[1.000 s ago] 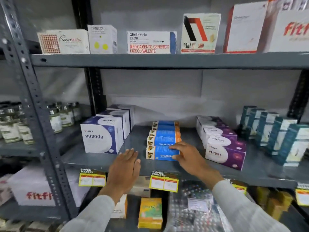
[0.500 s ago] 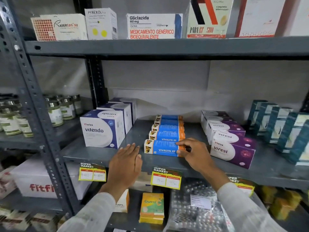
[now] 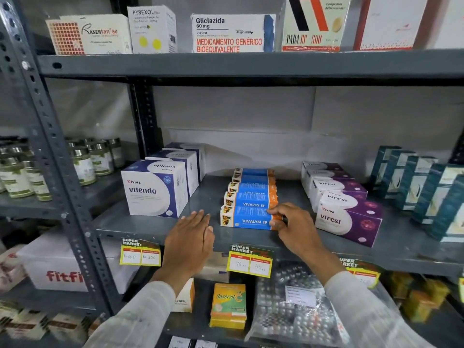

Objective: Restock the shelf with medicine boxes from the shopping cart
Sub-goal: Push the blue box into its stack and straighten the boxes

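Observation:
A row of several blue-and-orange Vivalyn EF boxes runs front to back on the grey middle shelf (image 3: 155,226). The front Vivalyn EF box (image 3: 244,218) lies flat near the shelf's front edge. My right hand (image 3: 292,226) grips its right, orange end with fingers on top and thumb at the front. My left hand (image 3: 189,238) rests flat and open on the shelf edge, just left of that box and not touching it. The shopping cart is out of view.
White-and-blue Vitendo boxes (image 3: 157,188) stand left of the row, purple Virest boxes (image 3: 347,218) right, teal boxes (image 3: 414,183) farther right. Yellow price tags (image 3: 249,259) hang on the shelf edge. Jars (image 3: 82,167) fill the left bay. Larger boxes line the top shelf (image 3: 251,64).
My right hand has slid from the front box's face to its right end. The left hand stays flat on the shelf edge. My view has tilted and moved closer.

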Motion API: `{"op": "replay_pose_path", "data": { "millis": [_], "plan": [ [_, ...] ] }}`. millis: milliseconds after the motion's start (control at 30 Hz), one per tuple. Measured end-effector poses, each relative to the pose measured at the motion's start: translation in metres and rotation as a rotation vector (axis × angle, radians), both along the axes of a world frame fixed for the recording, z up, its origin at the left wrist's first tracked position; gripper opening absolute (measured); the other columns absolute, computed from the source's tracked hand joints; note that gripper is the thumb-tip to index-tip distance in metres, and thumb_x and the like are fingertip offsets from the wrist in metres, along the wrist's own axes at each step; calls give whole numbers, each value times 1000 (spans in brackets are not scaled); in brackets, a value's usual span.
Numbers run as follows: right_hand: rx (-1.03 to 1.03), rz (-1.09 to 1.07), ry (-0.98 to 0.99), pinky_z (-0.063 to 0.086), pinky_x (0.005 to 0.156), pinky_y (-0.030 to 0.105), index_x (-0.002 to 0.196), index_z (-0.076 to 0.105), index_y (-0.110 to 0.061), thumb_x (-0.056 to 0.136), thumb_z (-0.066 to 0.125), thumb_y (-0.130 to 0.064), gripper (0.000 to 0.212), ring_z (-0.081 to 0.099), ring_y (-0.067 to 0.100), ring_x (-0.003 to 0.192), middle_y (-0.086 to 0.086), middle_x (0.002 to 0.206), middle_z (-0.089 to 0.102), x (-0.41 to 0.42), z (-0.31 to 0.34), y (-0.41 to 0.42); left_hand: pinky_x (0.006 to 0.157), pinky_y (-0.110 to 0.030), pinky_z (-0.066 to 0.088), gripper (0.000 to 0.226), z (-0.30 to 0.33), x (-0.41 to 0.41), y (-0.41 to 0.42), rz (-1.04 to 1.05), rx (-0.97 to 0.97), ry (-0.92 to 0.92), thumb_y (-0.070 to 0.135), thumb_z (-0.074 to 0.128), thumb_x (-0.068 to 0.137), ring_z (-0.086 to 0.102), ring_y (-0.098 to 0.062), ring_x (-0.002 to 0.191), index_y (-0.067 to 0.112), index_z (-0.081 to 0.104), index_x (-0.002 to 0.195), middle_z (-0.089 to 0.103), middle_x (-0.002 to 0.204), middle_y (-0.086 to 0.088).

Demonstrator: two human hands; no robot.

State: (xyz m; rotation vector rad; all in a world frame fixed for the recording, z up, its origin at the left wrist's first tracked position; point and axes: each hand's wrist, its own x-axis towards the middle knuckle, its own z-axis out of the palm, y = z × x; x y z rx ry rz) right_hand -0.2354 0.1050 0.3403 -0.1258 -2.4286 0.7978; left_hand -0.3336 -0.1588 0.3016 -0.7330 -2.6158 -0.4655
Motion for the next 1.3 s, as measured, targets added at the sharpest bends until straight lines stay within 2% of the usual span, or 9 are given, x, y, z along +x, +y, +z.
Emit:
{"op": "replay_pose_path", "data": {
  "millis": [133,267,400,533,800,933,1067,1167,1300],
  "plan": [
    [13,-14,-10,47,78,4,120,72,-18,94,72,-15,26,61,9,115,-4,123,65,1,0,-2,127,-34,15,67,-1,-1,-1,-1,-17,1,53,11,101,29,-14,153,25,41,154,37,163,5],
    [62,26,-22,48,101,16,133,65,-20,95,71,-19,39,55,10,128,-4,138,59,14,5,-4,125,-33,17,68,-2,-2,-1,5,-15,8,54,9,100,33,-14,152,26,43,152,41,162,5],
    [159,-134,302,22,107,1,133,66,-18,96,67,-18,36,47,2,130,-2,140,60,51,9,7,123,-33,18,68,-4,-5,-1,11,-9,21,54,11,100,37,-15,150,25,45,151,44,159,4],
    [344,-418,644,27,116,22,123,66,-11,94,65,-20,31,53,32,127,13,133,59,87,13,51,122,-34,20,68,-4,-4,0,22,-6,21,54,13,100,40,-18,149,24,47,150,47,158,2],
    [161,-529,155,52,100,48,129,67,-27,89,77,-29,42,57,34,128,10,149,49,104,-1,108,126,-39,25,68,4,2,0,-2,-24,5,48,9,102,38,-20,150,19,47,151,45,159,-3],
    [100,-423,114,48,104,37,125,72,-22,86,79,-17,40,55,30,132,9,146,55,109,8,130,127,-39,22,59,6,2,0,-13,-38,-10,45,21,105,35,-21,151,18,44,152,42,161,-4],
    [30,-310,78,48,73,1,125,72,-14,87,77,-8,38,58,21,114,12,147,54,111,15,145,128,-39,19,57,8,3,0,-24,-60,-28,43,23,106,31,-20,153,17,40,154,38,163,-4],
    [-28,-268,79,56,57,12,125,71,-15,88,75,-3,39,57,19,113,8,150,50,109,16,149,128,-39,18,58,9,2,-1,-28,-74,-42,43,22,106,28,-19,154,17,38,155,35,165,-3],
    [9,-245,98,65,70,36,127,69,-13,90,74,-3,39,62,29,118,8,151,50,106,13,153,126,-39,16,58,8,0,0,-27,-95,-42,45,21,107,26,-21,155,18,37,156,33,166,-3]
  ]
}}
